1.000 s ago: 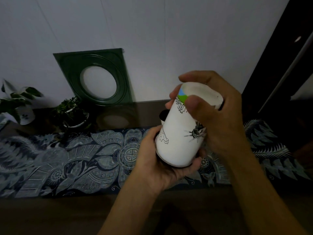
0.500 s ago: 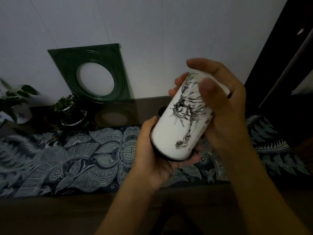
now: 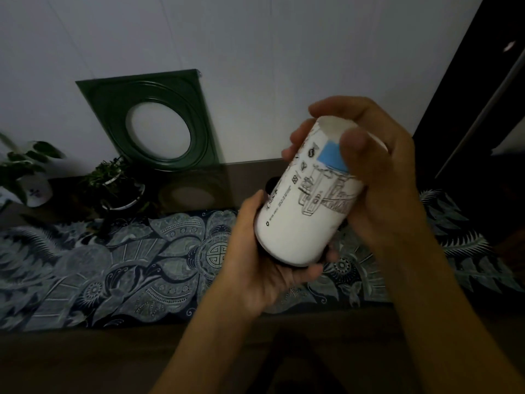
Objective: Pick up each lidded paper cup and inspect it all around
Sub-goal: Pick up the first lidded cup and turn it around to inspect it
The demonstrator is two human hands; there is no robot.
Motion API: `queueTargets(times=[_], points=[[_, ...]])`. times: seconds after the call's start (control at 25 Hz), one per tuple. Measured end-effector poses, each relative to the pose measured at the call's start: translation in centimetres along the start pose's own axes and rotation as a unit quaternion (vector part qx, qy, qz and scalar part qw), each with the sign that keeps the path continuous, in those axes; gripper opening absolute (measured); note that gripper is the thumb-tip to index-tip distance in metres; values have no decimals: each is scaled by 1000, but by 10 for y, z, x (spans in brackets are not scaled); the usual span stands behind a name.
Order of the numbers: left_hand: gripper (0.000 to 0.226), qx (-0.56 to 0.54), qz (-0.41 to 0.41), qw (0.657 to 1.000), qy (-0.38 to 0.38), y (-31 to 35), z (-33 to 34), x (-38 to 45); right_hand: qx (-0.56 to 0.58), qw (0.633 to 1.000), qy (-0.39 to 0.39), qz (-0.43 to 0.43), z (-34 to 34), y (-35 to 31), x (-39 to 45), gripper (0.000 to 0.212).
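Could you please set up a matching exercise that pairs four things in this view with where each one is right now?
Things:
1. white printed paper cup
2. dark green square frame with a round opening
3. small leafy plant in a round pot
4. blue patterned cloth runner

Places:
A. spread flat along the table
B. leaning against the white wall
C. held tilted between both hands
D. standing on the table below and left of the frame

Pairs: 1-C, 2-B, 3-D, 4-A
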State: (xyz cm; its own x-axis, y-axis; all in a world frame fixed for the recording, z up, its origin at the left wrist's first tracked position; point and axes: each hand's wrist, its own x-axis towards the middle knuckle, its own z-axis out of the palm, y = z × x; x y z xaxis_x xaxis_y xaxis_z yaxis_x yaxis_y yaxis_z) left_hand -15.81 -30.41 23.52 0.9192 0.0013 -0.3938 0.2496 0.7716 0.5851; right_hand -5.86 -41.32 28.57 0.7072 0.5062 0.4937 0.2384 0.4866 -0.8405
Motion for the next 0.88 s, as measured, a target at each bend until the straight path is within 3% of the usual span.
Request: queueTargets(times=[0.04,0.12,0.28,0.36,0.44,0.52,0.64,0.72,0.8,0.88], points=[[75,1,-38,999,-24,1,-1,-1,7,999,-35,2,-2,-3,2,62],[75,-11,-36,999,-35,-2,2,2,-2,1000,-18,0,-1,-4,4,60],[63,7,176,984,31,-14,7,9,-37,978,206,-7,12,7,-2,49],[64,14,228,972,50,-16,7,11,-21,965,260,-2,19,9,-6,48],[68,17,189,981,42,-13,3,9,-25,978,208,-9,14,8,-7,57],[77,18,83,996,7,-7,0,5,-3,997,73,-16,4,1,-4,65],[81,20,-27,998,-54,-4,-2,1,9,999,-43,-19,-4,-9,2,59],[78,10,11,999,-49,-8,1,3,-4,1000,0,-26,-2,-8,2,55],[70,36,129,991,5,-14,2,7,-36,992,115,-35,5,-1,-2,48],[59,96,254,960,61,-19,2,10,-40,973,225,-24,13,6,-8,38]])
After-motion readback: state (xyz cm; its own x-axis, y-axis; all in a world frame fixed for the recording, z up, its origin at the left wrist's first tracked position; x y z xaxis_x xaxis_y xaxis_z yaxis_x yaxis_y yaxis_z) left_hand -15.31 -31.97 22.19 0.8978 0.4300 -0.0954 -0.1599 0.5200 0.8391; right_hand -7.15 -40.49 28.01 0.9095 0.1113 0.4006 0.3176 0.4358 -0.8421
